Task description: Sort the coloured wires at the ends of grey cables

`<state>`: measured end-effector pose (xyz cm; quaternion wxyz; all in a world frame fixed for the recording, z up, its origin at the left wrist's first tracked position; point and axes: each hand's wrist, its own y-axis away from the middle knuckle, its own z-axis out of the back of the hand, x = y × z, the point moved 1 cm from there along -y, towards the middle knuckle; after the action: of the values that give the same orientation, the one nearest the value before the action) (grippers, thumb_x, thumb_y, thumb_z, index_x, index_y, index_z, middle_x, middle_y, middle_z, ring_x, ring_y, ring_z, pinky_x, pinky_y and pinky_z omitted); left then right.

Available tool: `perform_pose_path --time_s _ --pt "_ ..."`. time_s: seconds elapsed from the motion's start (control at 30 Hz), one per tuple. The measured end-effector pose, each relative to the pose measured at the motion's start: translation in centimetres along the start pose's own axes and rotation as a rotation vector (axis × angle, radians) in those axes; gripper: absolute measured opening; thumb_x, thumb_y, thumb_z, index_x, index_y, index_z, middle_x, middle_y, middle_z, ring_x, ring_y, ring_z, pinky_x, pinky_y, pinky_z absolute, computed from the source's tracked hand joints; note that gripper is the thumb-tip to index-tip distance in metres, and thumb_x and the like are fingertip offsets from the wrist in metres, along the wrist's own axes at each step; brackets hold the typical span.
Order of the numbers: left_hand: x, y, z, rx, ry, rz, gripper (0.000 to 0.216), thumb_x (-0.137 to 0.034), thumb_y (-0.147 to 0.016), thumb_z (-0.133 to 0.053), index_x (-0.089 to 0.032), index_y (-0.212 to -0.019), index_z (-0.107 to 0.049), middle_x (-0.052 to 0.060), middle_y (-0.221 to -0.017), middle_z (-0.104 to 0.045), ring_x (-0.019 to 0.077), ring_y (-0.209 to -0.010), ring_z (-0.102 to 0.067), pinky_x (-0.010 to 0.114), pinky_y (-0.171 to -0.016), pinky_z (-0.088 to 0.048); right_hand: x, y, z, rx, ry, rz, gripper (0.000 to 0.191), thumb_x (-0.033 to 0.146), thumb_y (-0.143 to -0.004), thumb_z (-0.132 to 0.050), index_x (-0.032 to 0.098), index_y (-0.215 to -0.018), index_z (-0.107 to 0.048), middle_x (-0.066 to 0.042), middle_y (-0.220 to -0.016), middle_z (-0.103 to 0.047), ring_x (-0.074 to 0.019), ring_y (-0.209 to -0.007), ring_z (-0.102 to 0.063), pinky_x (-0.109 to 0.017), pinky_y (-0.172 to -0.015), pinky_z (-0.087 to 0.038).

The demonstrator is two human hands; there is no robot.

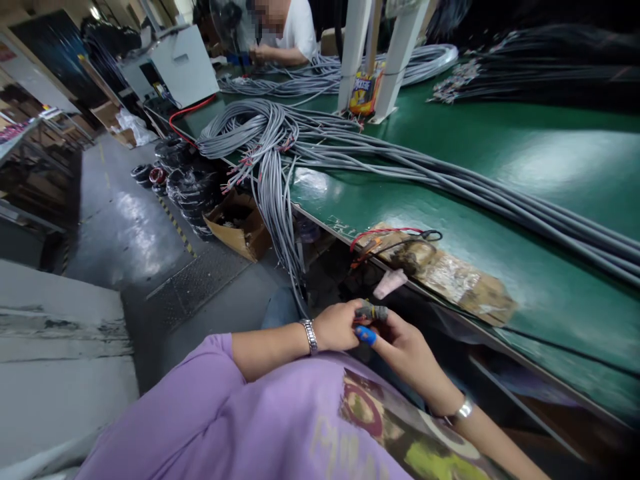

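Observation:
My left hand (pixel 337 325) and my right hand (pixel 407 347) meet in front of my chest, below the edge of the green table (pixel 525 167). The left hand's fingers are curled and wear finger covers, one grey (pixel 373 311). The right thumb wears a blue cover (pixel 366 335). The fingertips of both hands touch and pinch together; what they hold, if anything, is too small to make out. A grey cable (pixel 300 293) hangs from the table just above the left hand. A metal bracelet (pixel 310 335) is on each wrist.
Long bundles of grey cable (pixel 450 177) run across the table and spill over its edge. Taped cardboard (pixel 450 273) with red and black wires lies at the rim. A cardboard box (pixel 240 227) and black coils (pixel 187 183) stand on the floor. Another person (pixel 280 33) works at the far end.

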<state>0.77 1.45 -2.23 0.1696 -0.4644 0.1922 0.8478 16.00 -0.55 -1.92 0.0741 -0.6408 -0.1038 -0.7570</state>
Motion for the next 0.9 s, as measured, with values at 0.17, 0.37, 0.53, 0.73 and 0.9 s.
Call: perform_pose_path --time_s 0.17,0.37,0.53,0.73,0.9 --pt "-2.0 0.1 -0.2 0.052 -0.16 0.056 0.039 -0.017 -0.066 -0.06 -0.018 -0.105 -0.059 0.008 -0.083 -0.068 0.0239 -0.073 -0.064 0.032 -0.065 -0.048 1.3 0.9 0.7 -0.071 0.172 0.053 0.016 0.036 -0.073 -0.069 0.024 -0.083 -0.069 -0.004 -0.079 -0.068 -0.023 -0.072 -0.061 -0.035 -0.067 -0.049" --pt "-3.6 1.0 0.3 0.071 0.186 -0.066 0.03 -0.027 -0.074 -0.062 -0.017 -0.102 -0.06 0.007 -0.085 -0.067 0.0198 -0.076 -0.064 0.029 -0.067 -0.05 2.5 2.1 2.7 -0.211 0.06 -0.038 0.019 0.041 -0.072 -0.07 0.024 -0.081 -0.07 -0.005 -0.076 -0.07 -0.0229 -0.07 -0.062 -0.034 -0.065 -0.049" --pt "-3.4 1.3 1.0 0.143 0.543 0.136 0.039 -0.052 -0.075 -0.063 -0.014 -0.083 -0.057 0.003 -0.069 -0.062 0.0105 -0.051 -0.059 0.019 -0.044 -0.041 2.5 1.6 2.6 -0.201 -0.24 -0.1 0.025 0.044 -0.069 -0.074 0.021 -0.078 -0.07 -0.003 -0.07 -0.067 -0.0161 -0.06 -0.055 -0.028 -0.057 -0.046" --pt "-3.4 1.7 0.6 0.233 0.57 0.261 0.046 -0.052 -0.061 -0.076 -0.013 -0.075 -0.056 0.001 -0.059 -0.061 0.0105 -0.049 -0.059 0.021 -0.049 -0.047 2.9 0.5 1.4 -0.059 -0.287 -0.165 0.029 0.043 -0.061 -0.08 0.019 -0.066 -0.065 -0.001 -0.06 -0.063 -0.0136 -0.054 -0.052 -0.026 -0.052 -0.044" --pt "-3.7 2.0 0.9 0.056 0.568 0.239 0.046 -0.057 -0.07 -0.066 -0.013 -0.066 -0.055 0.003 -0.059 -0.061 0.0099 -0.049 -0.059 0.019 -0.046 -0.042 2.8 0.3 0.9 -0.205 -0.313 -0.173 0.037 0.051 -0.063 -0.076 0.019 -0.061 -0.058 0.002 -0.052 -0.053 -0.0102 -0.048 -0.041 -0.024 -0.046 -0.035"
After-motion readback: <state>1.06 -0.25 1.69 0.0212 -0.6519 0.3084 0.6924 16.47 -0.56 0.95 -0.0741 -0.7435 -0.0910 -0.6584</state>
